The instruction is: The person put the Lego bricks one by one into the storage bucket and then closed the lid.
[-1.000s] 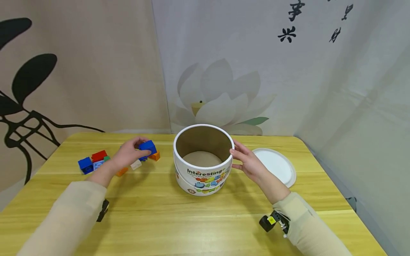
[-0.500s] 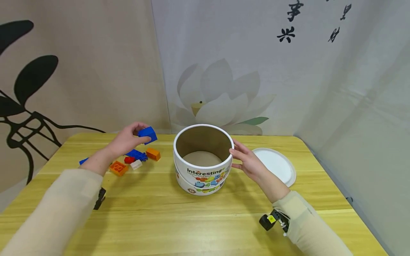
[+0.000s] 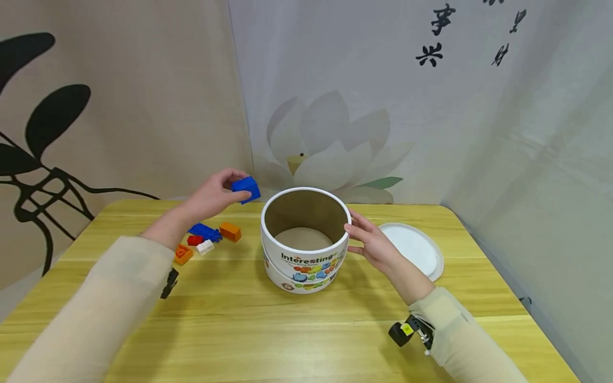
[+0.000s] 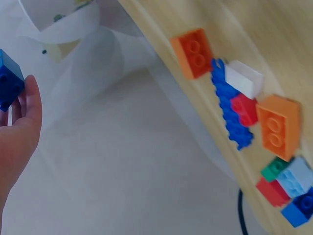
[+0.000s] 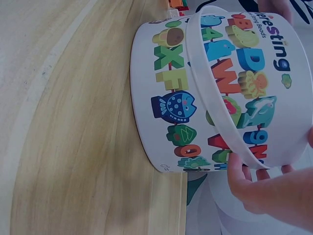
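Overall, a pale curtain [image 3: 191, 106] closes off the far side, and the wooden table [image 3: 306, 330] carries the rest. Near its far edge stands a white printed tub [image 3: 275, 260], upright, mouth up; its floor is visible, so things could be passed in from above. To its right the white lid [image 3: 414, 250] lies flat, presumably set aside so the mouth is unobstructed. Right hand [image 3: 375, 246]: grasping the tub at its right side, thumb by the rim and fingers along the outer wall, probably to stop it sliding or tipping. Left hand [image 3: 213, 195]: pinching a blue block [image 3: 246, 190] between thumb and fingers, so one end projects free. Both are raised off the table, left of the tub and outside it; exact gap to the rim cannot be told. Loose pieces lie on the left, within the left hand's reach: an orange brick [image 3: 230, 231], a second orange brick [image 3: 183, 254] and a blue knobbly strip [image 3: 203, 232], with a white piece [image 3: 205, 247] and a small red piece [image 3: 195, 240] close by. Left wrist view adds a tight cluster, including a light-blue brick [image 4: 296, 177] and a small green piece [image 4: 275, 169]; the forearm likely masks it from the head camera.
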`<state>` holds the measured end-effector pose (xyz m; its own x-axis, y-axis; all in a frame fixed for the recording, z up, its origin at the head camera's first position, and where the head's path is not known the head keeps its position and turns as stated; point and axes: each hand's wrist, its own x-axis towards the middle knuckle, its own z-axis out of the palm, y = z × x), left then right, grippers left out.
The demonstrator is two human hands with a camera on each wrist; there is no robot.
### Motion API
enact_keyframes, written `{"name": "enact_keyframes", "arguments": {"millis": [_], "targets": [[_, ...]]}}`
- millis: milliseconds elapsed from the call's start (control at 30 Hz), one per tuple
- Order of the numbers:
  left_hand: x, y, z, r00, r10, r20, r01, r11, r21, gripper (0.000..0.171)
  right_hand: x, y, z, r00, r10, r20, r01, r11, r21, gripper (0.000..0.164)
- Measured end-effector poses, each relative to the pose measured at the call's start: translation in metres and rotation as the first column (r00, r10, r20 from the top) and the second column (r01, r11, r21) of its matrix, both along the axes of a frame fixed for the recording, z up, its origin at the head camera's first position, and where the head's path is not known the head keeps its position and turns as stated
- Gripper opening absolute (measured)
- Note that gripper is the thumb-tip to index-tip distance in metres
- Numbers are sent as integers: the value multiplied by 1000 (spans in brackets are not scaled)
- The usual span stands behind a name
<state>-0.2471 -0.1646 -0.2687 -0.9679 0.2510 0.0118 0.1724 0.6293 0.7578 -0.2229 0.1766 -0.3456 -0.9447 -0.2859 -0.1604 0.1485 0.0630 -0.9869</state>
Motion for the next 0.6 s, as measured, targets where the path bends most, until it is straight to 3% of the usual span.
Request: {"name": "enact_keyframes", "arguments": {"millis": [233, 600], "targets": [[-6, 28, 1, 998, -65, -20, 66, 997, 42, 45, 1, 1, -1, 1000, -13, 6, 13, 1000, 1, 57], [-7, 65, -9, 985, -167, -48, 169, 984, 49, 44, 2, -1, -4, 1000, -14, -3, 14, 1000, -11, 57]]}}
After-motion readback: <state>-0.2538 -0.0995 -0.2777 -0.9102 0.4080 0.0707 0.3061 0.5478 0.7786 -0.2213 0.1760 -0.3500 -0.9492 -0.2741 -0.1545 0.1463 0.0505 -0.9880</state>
